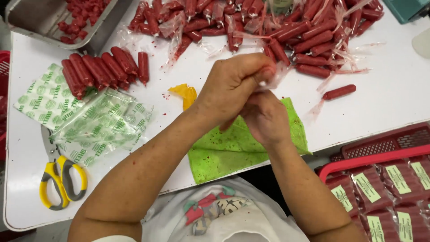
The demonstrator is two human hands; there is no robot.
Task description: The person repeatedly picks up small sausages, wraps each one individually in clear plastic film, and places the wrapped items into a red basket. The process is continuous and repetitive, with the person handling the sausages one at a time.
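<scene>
Wrapper (275, 77), clear and crinkled, is sticking out from the left hand (235, 85), which is pinching it; right hand (264, 117) is curling beneath.

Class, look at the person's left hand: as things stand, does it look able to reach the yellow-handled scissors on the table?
Probably yes. The scissors lie uncovered on the white table at the person's left, with nothing stacked on them. But the left hand is now pinching clear wrapping with the right hand.
</scene>
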